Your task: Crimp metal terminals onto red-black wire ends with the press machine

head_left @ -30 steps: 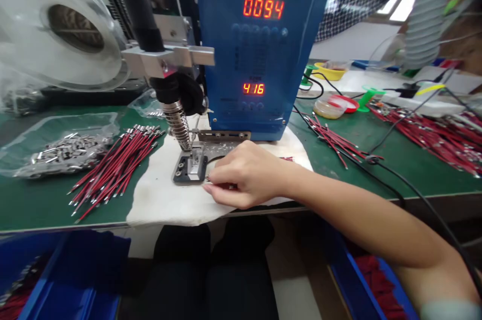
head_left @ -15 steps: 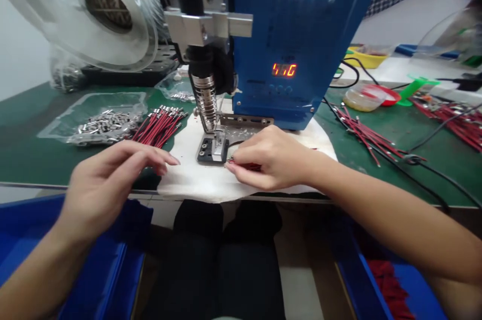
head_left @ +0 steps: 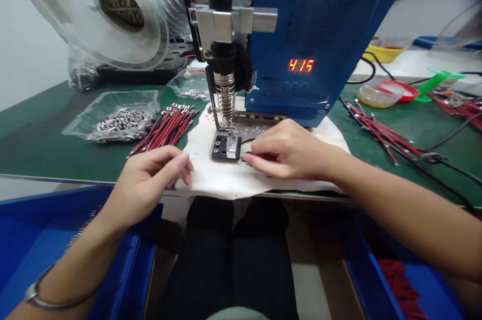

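Observation:
My right hand [head_left: 289, 152] rests on the white cloth [head_left: 226, 182] and pinches a few red wires, their tips pointing at the small black fixture [head_left: 225, 146] under the spring-wrapped soldering head [head_left: 225, 97] of the blue machine [head_left: 320, 34]. My left hand [head_left: 148, 184] hovers at the cloth's left edge with fingers loosely curled and thumb against fingertips; I cannot make out anything in it. Just beyond it lies a bundle of red wires [head_left: 165, 127] with metal ends. A clear bag of small metal terminals [head_left: 118, 122] sits further left.
A large clear reel [head_left: 113, 9] stands at the back left. More red wires [head_left: 376, 129] and black cables [head_left: 433, 157] lie right of the machine, with small dishes [head_left: 387, 92] behind. Blue bins [head_left: 71, 250] hang below the green bench edge on both sides.
My left hand came into view and moved right toward the cloth, curling its fingers. The right hand stays at the fixture. The display went from 416 to 415. The view shifted closer.

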A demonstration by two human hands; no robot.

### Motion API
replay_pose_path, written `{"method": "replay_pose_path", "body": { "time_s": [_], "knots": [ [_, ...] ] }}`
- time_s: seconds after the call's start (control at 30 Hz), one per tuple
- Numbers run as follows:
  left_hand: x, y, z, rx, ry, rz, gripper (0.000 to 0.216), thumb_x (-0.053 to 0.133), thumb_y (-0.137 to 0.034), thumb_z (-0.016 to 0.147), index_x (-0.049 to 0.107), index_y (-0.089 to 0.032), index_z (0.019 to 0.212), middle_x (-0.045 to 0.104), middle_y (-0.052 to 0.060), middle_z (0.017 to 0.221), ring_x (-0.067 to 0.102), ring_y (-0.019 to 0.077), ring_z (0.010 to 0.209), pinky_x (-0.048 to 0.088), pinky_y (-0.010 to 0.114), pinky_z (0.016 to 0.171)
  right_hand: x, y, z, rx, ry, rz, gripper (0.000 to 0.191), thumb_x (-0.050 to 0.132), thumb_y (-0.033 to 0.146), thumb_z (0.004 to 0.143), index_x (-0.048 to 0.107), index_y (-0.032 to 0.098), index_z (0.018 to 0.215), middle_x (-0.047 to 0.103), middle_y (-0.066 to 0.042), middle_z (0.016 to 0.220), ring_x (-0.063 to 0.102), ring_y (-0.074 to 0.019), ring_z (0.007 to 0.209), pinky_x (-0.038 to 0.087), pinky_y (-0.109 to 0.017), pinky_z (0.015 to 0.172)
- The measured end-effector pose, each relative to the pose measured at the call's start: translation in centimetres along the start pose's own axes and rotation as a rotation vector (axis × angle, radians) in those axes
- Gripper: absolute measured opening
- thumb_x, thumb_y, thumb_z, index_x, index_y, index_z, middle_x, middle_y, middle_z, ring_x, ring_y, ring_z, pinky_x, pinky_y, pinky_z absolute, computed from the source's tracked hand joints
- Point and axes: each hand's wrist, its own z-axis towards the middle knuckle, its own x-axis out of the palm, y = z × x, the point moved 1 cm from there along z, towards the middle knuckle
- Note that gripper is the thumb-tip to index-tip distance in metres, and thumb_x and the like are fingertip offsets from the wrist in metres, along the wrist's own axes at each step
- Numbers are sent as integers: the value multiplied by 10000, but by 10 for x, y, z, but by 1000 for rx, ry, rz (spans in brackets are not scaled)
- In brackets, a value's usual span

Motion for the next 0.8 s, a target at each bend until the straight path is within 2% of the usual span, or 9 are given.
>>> {"method": "replay_pose_path", "body": {
  "time_s": [0.2,0.6,0.8],
  "knots": [
    [8,-7,-3,27,45,133,300,588,-372,947,676,-208,712,682,-13,684,587,125,630,410,239,579,2,-2,-1,-21,-7,-16,375,517,237,961,411,191,605,359,51,554,319,-83,518,227,-293,560],
    [10,-6,-2,-4,45,95,348,585,-426,952,671,-191,710,673,-15,678,566,117,612,394,241,576,-1,-2,-1,-6,-39,-28,383,511,252,978,458,186,605,399,47,544,343,-80,505,238,-294,562],
    [10,-5,-1,-18,63,101,355,560,-424,961,669,-184,724,681,3,704,592,135,655,405,249,588,-6,-7,-2,57,-7,-113,284,525,285,968,591,180,711,463,38,549,397,-94,514,241,-282,560]
  ]
}}
